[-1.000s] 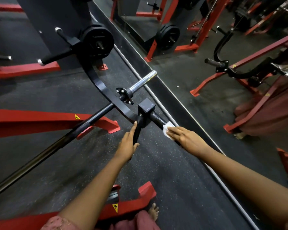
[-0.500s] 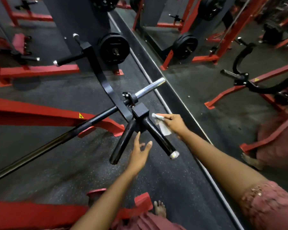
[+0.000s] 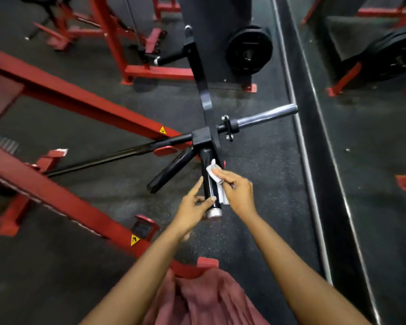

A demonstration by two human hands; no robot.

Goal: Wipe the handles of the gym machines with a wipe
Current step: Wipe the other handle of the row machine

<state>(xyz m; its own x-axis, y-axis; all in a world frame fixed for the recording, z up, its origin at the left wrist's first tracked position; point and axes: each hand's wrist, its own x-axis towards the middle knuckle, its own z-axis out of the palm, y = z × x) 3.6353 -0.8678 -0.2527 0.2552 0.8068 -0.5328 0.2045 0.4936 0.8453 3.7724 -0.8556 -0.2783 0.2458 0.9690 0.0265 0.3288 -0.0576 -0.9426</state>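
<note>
Head view: right hand (image 3: 238,193) presses wipe (image 3: 212,171) against handle (image 3: 208,184).

The floor (image 3: 263,174) under me is dark speckled rubber matting. Along my right runs a wall mirror (image 3: 373,141) with a pale metal trim strip (image 3: 307,165) at its foot. On my left two red steel frame beams (image 3: 80,97) (image 3: 56,195) cross the floor at a slant, each bearing a yellow warning sticker (image 3: 162,130). Ahead a black weight plate (image 3: 249,50) hangs beside a dark grey column (image 3: 216,19), its double showing in the glass. Farther left stands a blurred red rack (image 3: 108,31). The light is dim.
</note>
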